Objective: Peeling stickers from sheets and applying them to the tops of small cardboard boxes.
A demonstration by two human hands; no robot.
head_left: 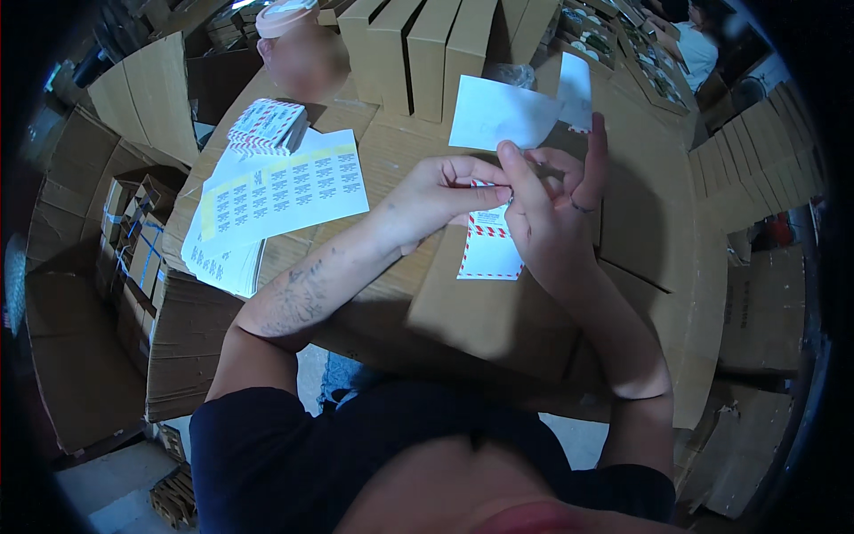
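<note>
Pinched the striped card [489, 254] near its top, between thumb and fingers of the left hand [458, 182]. Held the right hand [553, 209] across the card's right edge, with one finger raised toward twelve o'clock; could not tell whether its fingers gripped the card or merely covered it. Had most of the card below the fingertips, toward six o'clock, above a brown cardboard piece [471, 311]. Made out a red-and-white border and small print on it, too fine to read.

Saw a white sheet [503, 111] at twelve o'clock from the hands, and a narrower white slip [576, 84] at one. Found at nine o'clock a label sheet [285, 187] with a yellow band and repeated blocks of dark print, partly over a paper stack [231, 267]; noticed a pile of striped cards [267, 125] just beyond, toward ten.

Worked at a cardboard-covered table [378, 285]. Saw upright brown boxes [418, 62] at eleven o'clock, a pink lid [286, 16] near them, and blue-strapped boxes [133, 240] far out toward eight. Glimpsed another person [698, 53] in a pale top toward two, and stacked cardboard [756, 160] near three.
</note>
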